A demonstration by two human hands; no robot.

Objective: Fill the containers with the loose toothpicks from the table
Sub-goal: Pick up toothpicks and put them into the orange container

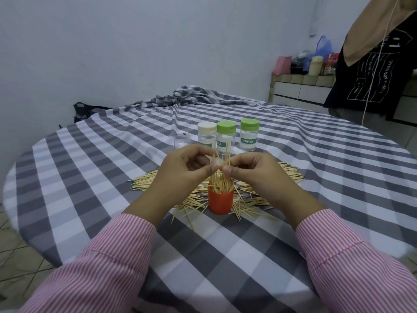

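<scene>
Both hands, left (pixel 180 164) & right (pixel 249 169), pinch a toothpick bundle (pixel 222 159) upright mid-frame, prob. to drop it tips-down into the red cup (pixel 220 199).

- Left hand (pixel 180 168) and right hand (pixel 255 171): bare, no rings
- 2 long sleeves (pixel 108 263), pink-and-white pinstriped, stitched cuffs at wrists

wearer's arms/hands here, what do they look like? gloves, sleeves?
Two bare hands, left hand and right hand, no gloves; no rings or watch show. Both arms wear long shirt sleeves, left sleeve and right sleeve, in thin pink and white stripes, cuffs stitched at the wrists.
</scene>
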